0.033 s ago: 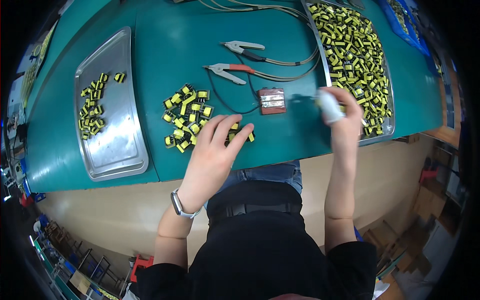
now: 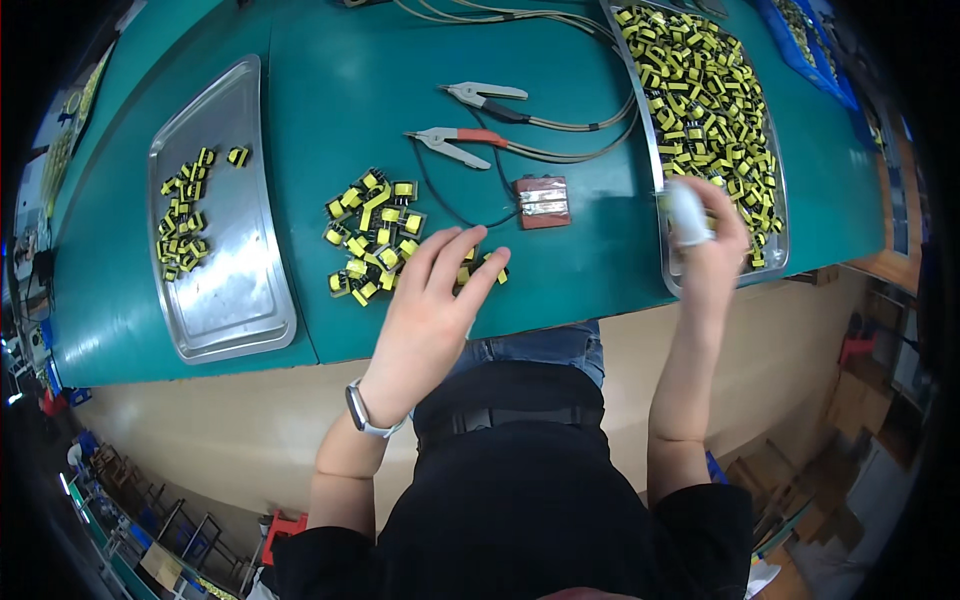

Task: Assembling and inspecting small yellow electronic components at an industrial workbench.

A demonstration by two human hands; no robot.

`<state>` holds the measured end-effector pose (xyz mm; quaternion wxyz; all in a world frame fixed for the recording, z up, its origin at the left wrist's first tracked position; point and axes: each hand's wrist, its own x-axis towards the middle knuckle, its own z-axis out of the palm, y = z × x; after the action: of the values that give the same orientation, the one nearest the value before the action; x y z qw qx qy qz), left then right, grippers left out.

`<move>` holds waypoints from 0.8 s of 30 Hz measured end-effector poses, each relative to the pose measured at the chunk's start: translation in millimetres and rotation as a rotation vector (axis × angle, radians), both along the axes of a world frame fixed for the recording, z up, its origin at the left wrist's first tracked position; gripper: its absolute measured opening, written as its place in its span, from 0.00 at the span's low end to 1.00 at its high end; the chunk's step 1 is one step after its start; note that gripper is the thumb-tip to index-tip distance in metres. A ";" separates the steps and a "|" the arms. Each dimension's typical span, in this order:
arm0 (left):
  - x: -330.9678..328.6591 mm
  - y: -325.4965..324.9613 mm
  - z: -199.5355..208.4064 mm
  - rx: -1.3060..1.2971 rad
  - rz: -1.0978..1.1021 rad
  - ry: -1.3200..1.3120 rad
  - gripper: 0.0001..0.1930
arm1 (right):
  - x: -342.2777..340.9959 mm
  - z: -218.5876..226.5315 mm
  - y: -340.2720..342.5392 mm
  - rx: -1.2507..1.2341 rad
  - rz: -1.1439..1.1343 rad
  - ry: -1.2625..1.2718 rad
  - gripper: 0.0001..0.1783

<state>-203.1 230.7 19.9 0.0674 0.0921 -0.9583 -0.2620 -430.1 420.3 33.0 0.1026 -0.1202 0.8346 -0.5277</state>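
My left hand reaches over the right part of a loose pile of small yellow-and-black transformers. Its fingers are spread, and some pieces lie partly hidden under them. My right hand, with white wrapping on its fingers, is over the near left corner of a metal tray. That tray is heaped with many more yellow transformers. Motion smears the right fingers, so whether they hold a piece cannot be made out.
On the left, a metal tray holds several scattered transformers. Two test clips, one black-sleeved and one red-sleeved, lie on the green table with their cables. A reddish-brown taped block sits between my hands. A blue bin stands far right.
My right hand has moved right, from beside the tray's edge to over its near corner. My left hand has stayed almost in place.
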 end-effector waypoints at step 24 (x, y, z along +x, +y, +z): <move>22.9 47.5 -35.0 -0.127 0.344 0.152 0.32 | 77.4 -20.6 -1.9 0.202 0.588 0.669 0.20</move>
<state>-180.1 278.2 -15.1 0.1890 0.2299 -0.9352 -0.1917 -352.8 418.4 12.4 -0.0158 -0.5052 0.7997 -0.3241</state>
